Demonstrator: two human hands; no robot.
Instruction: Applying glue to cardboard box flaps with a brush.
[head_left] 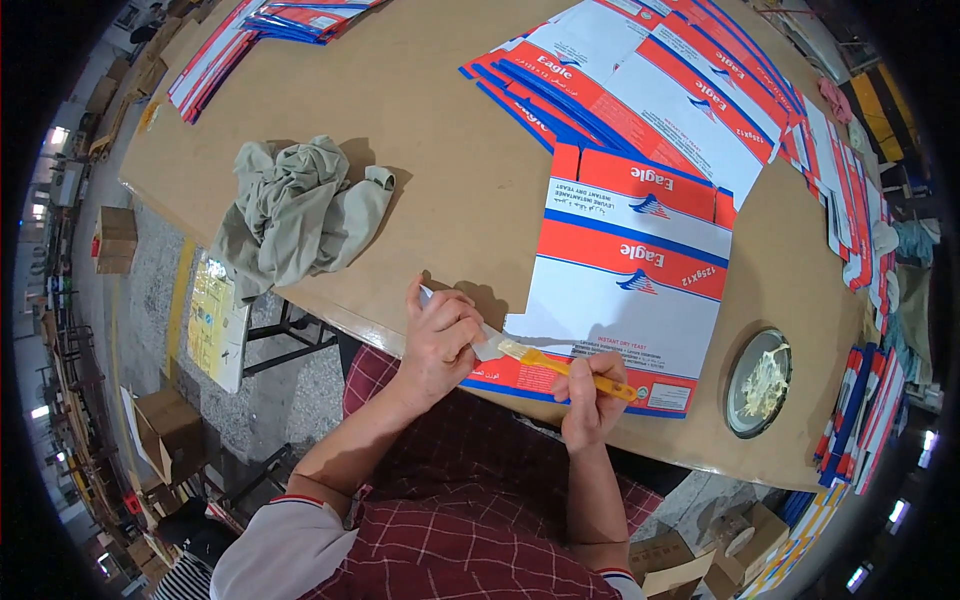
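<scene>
My right hand (590, 400) grips the yellow handle of a paintbrush (545, 362). Its pale bristles meet a narrow white card flap (487, 345), which my left hand (440, 335) pinches and holds up. Whether this flap belongs to the carton below is hard to make out. Under the brush lies a flat printed carton sheet (625, 305), white with red and blue bands, along the table's near edge. To the right of the sheet is a round dish (745, 410) with creamy, glue-like paste in it.
A crumpled grey-green cloth (300, 210) lies on the brown-topped table (430, 130) at left. Fanned carton sheets (660, 80) cover the far right, with another stack (860, 415) at the right edge. More flat cartons (300, 18) lie far left. Open cardboard boxes (175, 430) stand on the floor.
</scene>
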